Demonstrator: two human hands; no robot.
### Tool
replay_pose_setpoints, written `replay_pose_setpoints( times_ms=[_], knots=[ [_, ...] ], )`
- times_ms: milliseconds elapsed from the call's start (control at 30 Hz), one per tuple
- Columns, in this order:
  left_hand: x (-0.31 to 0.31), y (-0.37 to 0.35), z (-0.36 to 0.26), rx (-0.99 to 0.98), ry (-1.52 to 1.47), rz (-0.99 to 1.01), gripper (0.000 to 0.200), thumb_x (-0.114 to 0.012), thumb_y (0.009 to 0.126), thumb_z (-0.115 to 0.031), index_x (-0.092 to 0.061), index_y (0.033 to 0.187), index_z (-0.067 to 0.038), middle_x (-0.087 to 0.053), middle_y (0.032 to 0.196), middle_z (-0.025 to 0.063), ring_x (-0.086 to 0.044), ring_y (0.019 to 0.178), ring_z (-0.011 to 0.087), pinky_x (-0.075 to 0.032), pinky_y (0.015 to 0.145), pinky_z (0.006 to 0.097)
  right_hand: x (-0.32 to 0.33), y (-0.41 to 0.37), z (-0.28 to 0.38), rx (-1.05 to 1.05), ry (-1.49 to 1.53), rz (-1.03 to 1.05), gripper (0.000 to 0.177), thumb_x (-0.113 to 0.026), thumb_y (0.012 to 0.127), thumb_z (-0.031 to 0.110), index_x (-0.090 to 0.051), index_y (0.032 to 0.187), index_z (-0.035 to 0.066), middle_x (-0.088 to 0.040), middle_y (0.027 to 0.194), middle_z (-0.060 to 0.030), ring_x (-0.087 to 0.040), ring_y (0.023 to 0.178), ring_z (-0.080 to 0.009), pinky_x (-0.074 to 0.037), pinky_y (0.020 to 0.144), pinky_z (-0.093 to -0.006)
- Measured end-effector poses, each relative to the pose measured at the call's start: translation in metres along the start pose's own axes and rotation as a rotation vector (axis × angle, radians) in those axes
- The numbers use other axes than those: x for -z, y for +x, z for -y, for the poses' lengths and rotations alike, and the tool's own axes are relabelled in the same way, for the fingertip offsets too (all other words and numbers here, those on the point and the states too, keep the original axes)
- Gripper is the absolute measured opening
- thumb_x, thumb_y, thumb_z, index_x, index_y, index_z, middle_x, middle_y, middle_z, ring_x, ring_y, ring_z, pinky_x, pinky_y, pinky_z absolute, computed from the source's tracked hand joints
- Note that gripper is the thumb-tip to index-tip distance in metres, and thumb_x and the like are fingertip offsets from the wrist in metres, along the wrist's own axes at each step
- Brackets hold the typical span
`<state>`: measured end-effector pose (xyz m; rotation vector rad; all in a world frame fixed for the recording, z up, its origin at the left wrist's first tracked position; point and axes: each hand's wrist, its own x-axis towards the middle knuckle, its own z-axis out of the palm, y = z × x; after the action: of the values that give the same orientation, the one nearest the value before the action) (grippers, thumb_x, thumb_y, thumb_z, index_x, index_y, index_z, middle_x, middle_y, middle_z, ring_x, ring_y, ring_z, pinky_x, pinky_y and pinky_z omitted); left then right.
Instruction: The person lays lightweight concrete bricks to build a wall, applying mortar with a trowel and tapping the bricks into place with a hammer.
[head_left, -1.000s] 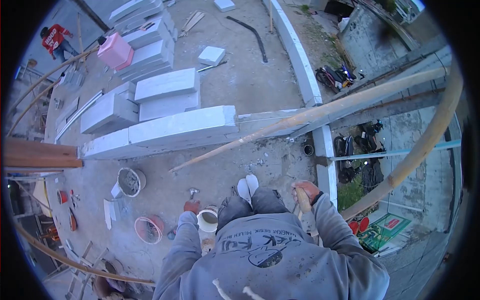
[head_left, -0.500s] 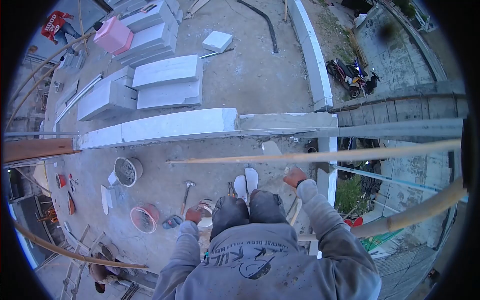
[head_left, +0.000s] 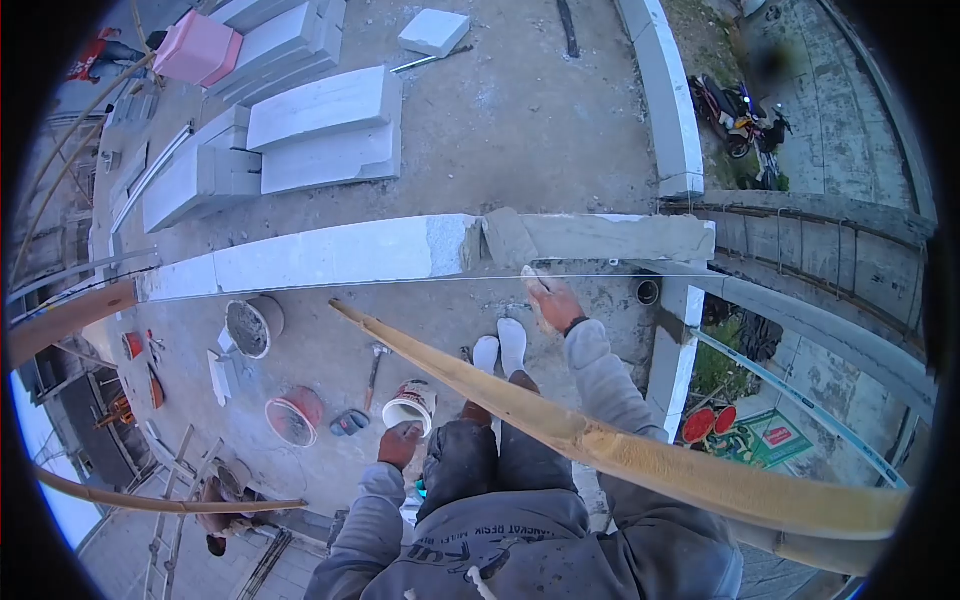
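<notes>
My right hand [head_left: 553,303] is closed round what looks like a trowel [head_left: 511,237], its flat grey blade lying against the top of the low block wall [head_left: 330,250]. Grey mortar [head_left: 620,237] covers the right stretch of that wall top. A thin string runs along the wall's near side. My left hand [head_left: 400,446] grips the rim of a small white bucket [head_left: 408,404] beside my left knee. A hammer [head_left: 374,378] lies on the floor left of my feet.
A bamboo pole [head_left: 560,425] slants across close in front of me. Mortar buckets, one grey [head_left: 254,327] and one red [head_left: 293,416], stand to the left. White blocks [head_left: 320,135] are stacked beyond the wall. A drop with a motorcycle [head_left: 735,120] lies right; a person [head_left: 215,515] is lower left.
My right hand has moved up and left, bringing the blade from above the floor onto the wall top. My left hand stays at the bucket. The whole view has shifted.
</notes>
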<state>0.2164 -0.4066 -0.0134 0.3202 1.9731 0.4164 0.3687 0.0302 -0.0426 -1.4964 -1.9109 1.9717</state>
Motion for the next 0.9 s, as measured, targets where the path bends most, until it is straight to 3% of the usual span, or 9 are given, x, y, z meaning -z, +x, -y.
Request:
replay_pose_setpoints(
  times_ms=[133, 200, 333, 400, 433, 500, 667, 733, 900],
  knots=[
    [0.017, -0.018, -0.040, 0.132, -0.041, -0.027, 0.033, -0.054, 0.085, -0.028, -0.065, 0.097, 0.001, -0.067, 0.081, 0.0134, -0.064, 0.075, 0.0205, -0.048, 0.072, 0.0321, -0.003, 0.036, 0.008, -0.046, -0.097, -0.119, 0.046, -0.042, 0.089, 0.041, -0.059, 0.097, -0.001, -0.060, 0.096, -0.0268, -0.056, 0.094, -0.0428, -0.044, 0.081, -0.0440],
    [0.022, -0.015, -0.035, 0.170, -0.092, -0.043, 0.032, -0.056, 0.085, -0.027, -0.065, 0.096, 0.002, -0.067, 0.080, 0.0123, -0.064, 0.076, 0.0197, -0.048, 0.071, 0.0320, 0.001, 0.056, 0.006, -0.035, -0.231, -0.349, 0.045, -0.038, 0.091, 0.039, -0.058, 0.093, 0.000, -0.059, 0.097, -0.0280, -0.054, 0.092, -0.0457, -0.043, 0.078, -0.0472],
    [0.035, -0.016, -0.060, 0.125, -0.183, -0.089, 0.033, -0.055, 0.087, -0.028, -0.062, 0.102, 0.002, -0.066, 0.083, 0.0096, -0.063, 0.074, 0.0161, -0.049, 0.064, 0.0292, 0.026, 0.071, -0.028, -0.064, -0.354, -0.608, 0.041, -0.040, 0.091, 0.037, -0.056, 0.098, 0.000, -0.059, 0.097, -0.0278, -0.054, 0.092, -0.0457, -0.043, 0.078, -0.0476],
    [0.035, -0.013, -0.074, 0.137, -0.264, -0.066, 0.036, -0.055, 0.087, -0.030, -0.060, 0.106, 0.000, -0.065, 0.087, 0.0081, -0.062, 0.075, 0.0144, -0.048, 0.059, 0.0275, 0.045, 0.051, -0.011, -0.093, -0.118, -0.799, 0.040, -0.046, 0.088, 0.037, -0.054, 0.104, 0.002, -0.059, 0.097, -0.0269, -0.055, 0.092, -0.0442, -0.044, 0.079, -0.0474],
    [0.032, -0.008, -0.073, 0.133, -0.261, -0.052, 0.036, -0.055, 0.087, -0.030, -0.060, 0.106, 0.001, -0.065, 0.087, 0.0083, -0.063, 0.075, 0.0147, -0.048, 0.059, 0.0272, 0.049, 0.040, -0.006, -0.093, -0.124, -0.803, 0.040, -0.046, 0.088, 0.037, -0.054, 0.104, 0.002, -0.059, 0.097, -0.0269, -0.055, 0.092, -0.0442, -0.044, 0.079, -0.0474],
    [0.020, 0.000, -0.067, 0.129, -0.265, -0.029, 0.037, -0.055, 0.087, -0.030, -0.060, 0.106, 0.001, -0.065, 0.088, 0.0085, -0.063, 0.076, 0.0149, -0.047, 0.058, 0.0269, 0.055, 0.011, -0.002, -0.055, -0.147, -0.427, 0.041, -0.051, 0.085, 0.037, -0.052, 0.107, 0.003, -0.059, 0.098, -0.0254, -0.056, 0.094, -0.0423, -0.044, 0.079, -0.0472],
    [-0.008, 0.012, -0.049, 0.054, -0.082, 0.035, 0.035, -0.055, 0.087, -0.028, -0.060, 0.105, 0.002, -0.066, 0.087, 0.0095, -0.065, 0.079, 0.0171, -0.049, 0.060, 0.0276, -0.009, -0.025, -0.013, 0.005, -0.177, -0.270, 0.048, -0.053, 0.084, 0.037, -0.049, 0.120, 0.005, -0.060, 0.104, -0.0231, -0.056, 0.099, -0.0401, -0.044, 0.084, -0.0444],
    [-0.011, 0.012, -0.048, 0.031, -0.056, 0.026, 0.033, -0.054, 0.087, -0.026, -0.060, 0.105, 0.001, -0.066, 0.085, 0.0095, -0.065, 0.078, 0.0173, -0.049, 0.061, 0.0282, -0.032, -0.021, -0.026, -0.098, -0.067, -0.156, 0.050, -0.051, 0.085, 0.037, -0.047, 0.125, 0.007, -0.057, 0.111, -0.0229, -0.054, 0.103, -0.0386, -0.042, 0.089, -0.0432],
    [-0.001, 0.009, -0.068, 0.087, -0.095, -0.029, 0.034, -0.054, 0.088, -0.032, -0.064, 0.092, 0.000, -0.067, 0.080, 0.0131, -0.066, 0.071, 0.0197, -0.049, 0.063, 0.0310, -0.040, -0.019, -0.049, -0.043, -0.303, -0.250, 0.047, -0.047, 0.087, 0.034, -0.045, 0.126, 0.007, -0.053, 0.117, -0.0228, -0.052, 0.108, -0.0377, -0.040, 0.092, -0.0433]
  ],
)
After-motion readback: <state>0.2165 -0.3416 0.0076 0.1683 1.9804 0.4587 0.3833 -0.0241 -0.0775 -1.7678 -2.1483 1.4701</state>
